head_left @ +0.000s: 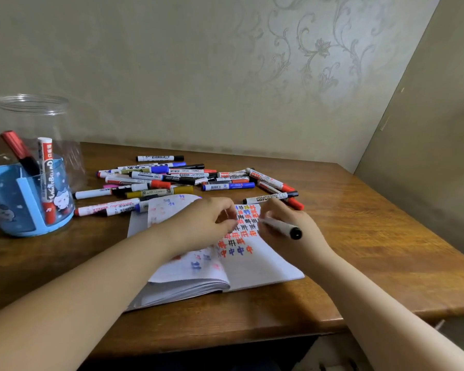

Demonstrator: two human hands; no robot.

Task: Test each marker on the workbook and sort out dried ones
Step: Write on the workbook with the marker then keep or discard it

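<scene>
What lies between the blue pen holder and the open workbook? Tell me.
In the head view, bare wooden desk separates the blue pen holder from the open workbook along the front; farther back, a white red-lettered whiteboard marker bridges that stretch.

A room in a home: pale wallpaper (292, 57) with a floral scroll pattern covers the far wall, and a worn wooden surface (359, 236) sits pushed into the corner, a cartoon-printed blue pen holder (24, 204) at left.

Marker pile (193, 178) blocks beyond workbook (252, 271); right tabletop (373, 223) free.
</scene>
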